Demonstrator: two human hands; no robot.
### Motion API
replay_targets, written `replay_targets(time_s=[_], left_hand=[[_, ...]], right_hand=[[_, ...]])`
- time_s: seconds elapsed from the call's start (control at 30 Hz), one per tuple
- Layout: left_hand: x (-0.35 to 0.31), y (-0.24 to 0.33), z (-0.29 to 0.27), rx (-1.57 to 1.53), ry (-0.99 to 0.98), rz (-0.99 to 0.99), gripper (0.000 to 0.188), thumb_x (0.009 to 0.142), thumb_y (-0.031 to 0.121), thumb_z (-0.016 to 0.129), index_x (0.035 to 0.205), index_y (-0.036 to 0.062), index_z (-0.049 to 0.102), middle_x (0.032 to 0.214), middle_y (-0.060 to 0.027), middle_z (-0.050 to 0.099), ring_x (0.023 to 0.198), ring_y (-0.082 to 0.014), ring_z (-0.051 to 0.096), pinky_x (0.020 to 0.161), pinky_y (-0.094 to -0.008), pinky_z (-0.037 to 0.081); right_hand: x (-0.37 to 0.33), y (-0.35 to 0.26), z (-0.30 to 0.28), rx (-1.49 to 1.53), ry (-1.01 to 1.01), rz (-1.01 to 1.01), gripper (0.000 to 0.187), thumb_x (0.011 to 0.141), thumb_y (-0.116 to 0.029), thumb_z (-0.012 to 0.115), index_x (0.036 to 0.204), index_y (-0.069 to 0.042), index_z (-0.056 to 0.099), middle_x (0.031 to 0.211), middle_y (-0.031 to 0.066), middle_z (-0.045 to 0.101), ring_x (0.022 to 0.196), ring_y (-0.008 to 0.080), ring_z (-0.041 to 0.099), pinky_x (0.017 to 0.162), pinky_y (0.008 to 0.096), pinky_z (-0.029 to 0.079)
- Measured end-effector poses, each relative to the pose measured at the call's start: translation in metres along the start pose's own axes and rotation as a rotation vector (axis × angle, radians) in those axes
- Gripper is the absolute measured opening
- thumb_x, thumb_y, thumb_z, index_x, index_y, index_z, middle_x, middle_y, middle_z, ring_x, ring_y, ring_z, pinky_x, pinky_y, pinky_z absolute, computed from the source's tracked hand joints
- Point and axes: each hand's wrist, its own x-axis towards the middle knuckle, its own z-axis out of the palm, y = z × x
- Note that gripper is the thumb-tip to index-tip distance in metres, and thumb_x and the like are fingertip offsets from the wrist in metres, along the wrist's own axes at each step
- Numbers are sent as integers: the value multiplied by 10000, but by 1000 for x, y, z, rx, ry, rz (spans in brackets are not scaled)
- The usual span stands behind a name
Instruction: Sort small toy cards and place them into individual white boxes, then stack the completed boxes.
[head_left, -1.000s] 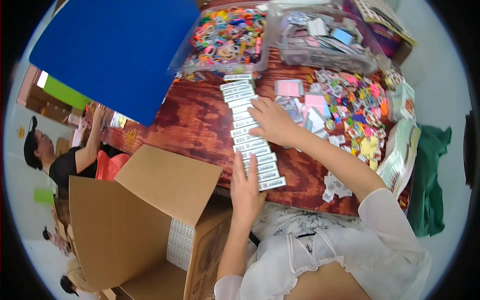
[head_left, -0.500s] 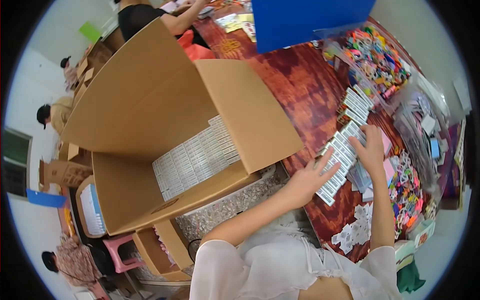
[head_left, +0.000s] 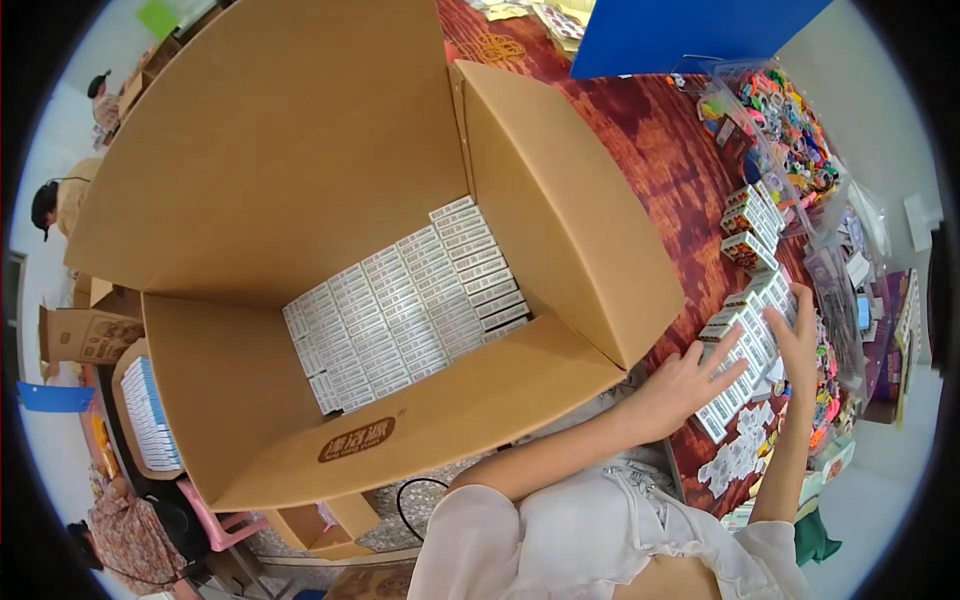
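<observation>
A row of small white printed boxes [head_left: 728,405] lies on the red patterned table, packed side by side. My left hand [head_left: 690,388] touches the row's near left side, its fingers spread. On the row's right side is my right hand [head_left: 797,345], with fingers apart over the boxes. Just beyond, a second cluster of similar boxes [head_left: 752,222] stands on the table. To the left sits a large open brown carton [head_left: 560,190], its flaps raised. Inside it, several columns of the same white boxes [head_left: 395,305] fill part of the bottom.
A clear bin of colourful small trinkets [head_left: 790,125] stands at the far right, with plastic bags [head_left: 838,300] nearer. White cut-out pieces [head_left: 737,455] lie near my right forearm. A blue board [head_left: 690,35] stands at the back. Other people and a pink stool [head_left: 225,520] are at left.
The view has shifted, so the carton shows larger and more of its inside is seen. Both hands stay on the row of boxes, with their fingers slightly moved.
</observation>
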Motion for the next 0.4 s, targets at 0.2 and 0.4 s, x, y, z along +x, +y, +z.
replay_targets(time_s=[0.2,0.4], left_hand=[[-12,24,-46,144,173,102,692,736,57,647,1406,75,474,1567,-239,276,918,-282,532,580,-284,463],[-48,59,-129,371,226,28,639,818,144,604,1441,141,462,1591,-152,302,1112,-339,567,627,-249,519]], right_hand=[[-28,-59,-32,-52,90,-115,522,869,-121,623,1347,20,468,1291,160,543,1211,241,501,1065,339,354],[-29,-168,-40,34,44,-424,629,844,-208,668,1395,7,456,1387,158,506,1301,261,459,1115,359,308]])
